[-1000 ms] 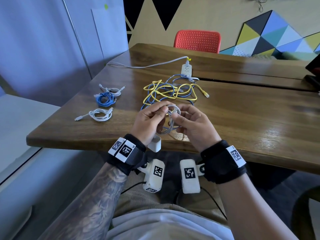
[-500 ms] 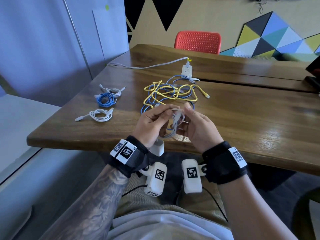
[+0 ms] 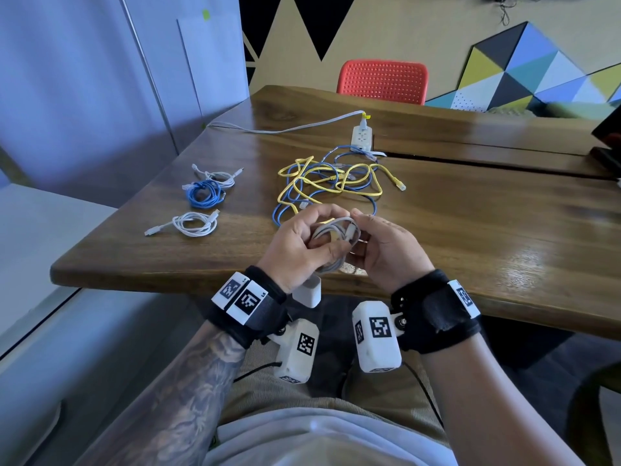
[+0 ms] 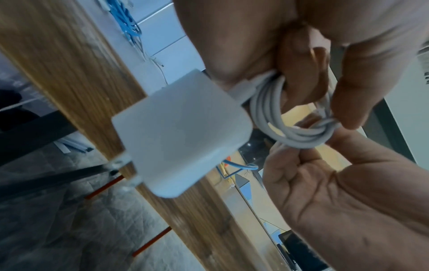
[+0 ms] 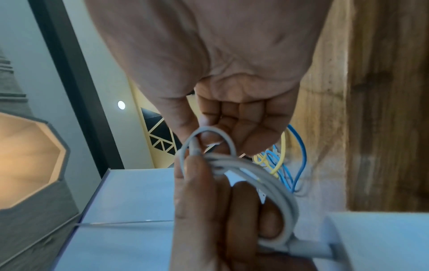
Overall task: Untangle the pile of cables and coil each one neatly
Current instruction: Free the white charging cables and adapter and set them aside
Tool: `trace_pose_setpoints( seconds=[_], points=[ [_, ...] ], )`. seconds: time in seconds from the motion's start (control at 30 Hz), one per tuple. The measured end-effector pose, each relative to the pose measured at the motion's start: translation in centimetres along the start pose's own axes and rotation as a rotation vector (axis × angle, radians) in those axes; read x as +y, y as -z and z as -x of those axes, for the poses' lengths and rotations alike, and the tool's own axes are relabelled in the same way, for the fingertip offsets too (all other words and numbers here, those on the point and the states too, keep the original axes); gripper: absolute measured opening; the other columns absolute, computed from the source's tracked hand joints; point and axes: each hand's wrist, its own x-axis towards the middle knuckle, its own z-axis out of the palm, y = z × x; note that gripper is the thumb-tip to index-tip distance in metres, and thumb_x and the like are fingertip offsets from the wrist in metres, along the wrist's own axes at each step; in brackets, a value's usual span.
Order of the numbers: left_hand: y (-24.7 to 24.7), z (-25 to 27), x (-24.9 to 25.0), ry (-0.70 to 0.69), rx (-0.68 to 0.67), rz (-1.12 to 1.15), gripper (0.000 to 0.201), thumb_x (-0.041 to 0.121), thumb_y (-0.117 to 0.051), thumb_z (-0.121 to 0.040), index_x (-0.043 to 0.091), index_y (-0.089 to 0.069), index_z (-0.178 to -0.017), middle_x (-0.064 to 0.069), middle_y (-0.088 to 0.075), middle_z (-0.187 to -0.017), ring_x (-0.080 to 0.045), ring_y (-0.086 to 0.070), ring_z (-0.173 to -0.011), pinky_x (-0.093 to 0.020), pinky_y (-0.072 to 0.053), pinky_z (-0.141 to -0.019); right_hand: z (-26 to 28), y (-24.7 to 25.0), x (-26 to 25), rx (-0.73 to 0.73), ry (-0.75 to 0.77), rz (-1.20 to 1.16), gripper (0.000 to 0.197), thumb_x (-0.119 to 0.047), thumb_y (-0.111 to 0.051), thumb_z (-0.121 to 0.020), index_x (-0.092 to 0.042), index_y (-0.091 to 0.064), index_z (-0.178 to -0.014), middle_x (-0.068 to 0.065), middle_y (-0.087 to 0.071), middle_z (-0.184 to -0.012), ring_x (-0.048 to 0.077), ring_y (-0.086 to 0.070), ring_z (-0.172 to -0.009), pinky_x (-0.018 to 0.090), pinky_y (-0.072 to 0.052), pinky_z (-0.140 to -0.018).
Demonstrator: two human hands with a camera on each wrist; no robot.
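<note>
Over the table's near edge both hands hold a coiled white charger cable [image 3: 331, 235]. My left hand [image 3: 319, 232] grips the coil [image 4: 274, 124] with thumb and curled fingers. My right hand [image 3: 364, 230] pinches a small loop of the cable's end [image 5: 209, 135] at the coil's top. The cable's white power adapter [image 3: 307, 294] hangs below my left hand, off the table edge. A tangle of yellow and blue cables [image 3: 329, 183] lies on the table just beyond my hands.
At the left of the wooden table [image 3: 470, 230] lie three coiled cables: a white one [image 3: 195, 223], a blue one [image 3: 203, 195] and another white one [image 3: 220, 176]. A white power strip [image 3: 361, 137] with its cord sits behind the tangle. A red chair [image 3: 383, 80] stands at the far side.
The coil has been turned between my hands and now lies flatter. My right hand has shifted up to the coil's far top, working the cable end around it.
</note>
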Motion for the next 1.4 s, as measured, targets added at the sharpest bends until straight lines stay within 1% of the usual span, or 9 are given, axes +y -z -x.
trace_pose_setpoints(
  seconds=[0.1, 0.3, 0.6, 0.83, 1.0, 1.07, 1.23, 1.3, 1.4],
  points=[
    [0.0, -0.2, 0.0, -0.026, 0.062, -0.030, 0.030, 0.008, -0.075, -0.085, 0.022, -0.066, -0.110, 0.004, -0.071, -0.090, -0.011, -0.066, -0.080, -0.024, -0.052, -0.073, 0.2, -0.2, 0.0, -0.019, 0.060, 0.027, 0.032, -0.027, -0.058, -0.099, 0.002, -0.064, -0.111, 0.023, -0.065, -0.103, 0.034, -0.064, -0.091, 0.051, -0.052, -0.093],
    [0.5, -0.4, -0.7, -0.049, 0.198, -0.022, 0.021, 0.005, -0.068, -0.083, 0.025, -0.073, -0.086, 0.000, -0.072, -0.089, -0.018, -0.069, -0.085, -0.031, -0.054, -0.075, 0.1, 0.1, 0.2, -0.051, 0.161, 0.183, 0.015, -0.012, -0.060, -0.099, -0.007, -0.074, -0.096, 0.011, -0.071, -0.086, 0.020, -0.068, -0.079, 0.030, -0.061, -0.074],
    [0.9, -1.3, 0.6, 0.168, 0.161, 0.209, 0.010, 0.015, -0.055, -0.099, 0.005, -0.056, -0.098, 0.010, -0.045, -0.050, -0.004, -0.029, -0.039, -0.017, -0.027, -0.038, -1.1, 0.1, -0.8, 0.221, 0.538, 0.514, 0.022, -0.023, -0.061, -0.101, -0.016, -0.071, -0.083, -0.002, -0.065, -0.068, 0.004, -0.058, -0.063, 0.017, -0.048, -0.067],
    [2.0, -1.6, 0.9, 0.159, 0.108, 0.198, 0.017, 0.026, -0.067, -0.085, 0.011, -0.061, -0.089, 0.002, -0.036, -0.052, -0.010, -0.025, -0.040, -0.021, -0.031, -0.040, -2.1, 0.3, -3.6, 0.361, 0.714, 0.456, 0.031, -0.026, -0.064, -0.100, -0.026, -0.065, -0.070, -0.006, -0.060, -0.063, 0.008, -0.050, -0.061, 0.033, -0.044, -0.066],
    [3.4, -1.9, 1.3, 0.125, 0.227, 0.177, 0.011, 0.016, -0.058, -0.097, 0.010, -0.054, -0.089, 0.008, -0.050, -0.049, -0.007, -0.030, -0.037, -0.021, -0.026, -0.040, -2.6, -1.9, -3.3, 0.259, 0.654, 0.235, 0.027, -0.030, -0.063, -0.098, -0.023, -0.065, -0.072, 0.001, -0.060, -0.068, 0.015, -0.052, -0.062, 0.032, -0.044, -0.065],
    [4.1, -2.2, 1.0, 0.108, 0.349, 0.215, 0.012, 0.017, -0.056, -0.099, 0.013, -0.058, -0.088, 0.008, -0.047, -0.051, -0.008, -0.031, -0.041, -0.020, -0.028, -0.041, -2.5, -3.2, -2.6, 0.158, 0.566, 0.192, 0.022, -0.038, -0.060, -0.095, -0.017, -0.064, -0.089, 0.004, -0.061, -0.078, 0.017, -0.057, -0.068, 0.029, -0.046, -0.064],
    [6.2, -2.2, 1.2, 0.092, 0.496, 0.648, 0.018, 0.030, -0.056, -0.097, 0.016, -0.059, -0.087, 0.008, -0.025, -0.056, -0.008, -0.020, -0.047, -0.027, -0.016, -0.055, -3.6, -4.8, 1.9, -0.151, 0.226, 0.600, 0.073, -0.062, -0.073, -0.075, -0.028, -0.047, -0.134, -0.006, -0.069, -0.112, 0.012, -0.068, -0.101, 0.031, -0.055, -0.082],
    [7.3, -1.7, 1.6, 0.074, 0.541, 0.781, 0.019, 0.021, -0.053, -0.098, 0.015, -0.059, -0.081, 0.008, -0.025, -0.056, -0.007, -0.022, -0.042, -0.019, -0.027, -0.046, -4.0, -5.6, 3.5, -0.270, 0.143, 0.764, 0.068, -0.043, -0.080, -0.082, -0.023, -0.048, -0.138, 0.000, -0.067, -0.119, 0.016, -0.067, -0.105, 0.028, -0.055, -0.087],
    [9.7, -0.8, 0.9, 0.026, 0.636, 0.768, 0.019, 0.015, -0.045, -0.101, 0.013, -0.053, -0.084, 0.007, -0.030, -0.057, -0.008, -0.032, -0.044, -0.019, -0.043, -0.052, -4.9, -7.7, 4.5, -0.279, 0.180, 0.810, 0.043, -0.018, -0.079, -0.087, -0.013, -0.057, -0.124, 0.008, -0.070, -0.107, 0.015, -0.063, -0.084, 0.029, -0.053, -0.074]
  ],
)
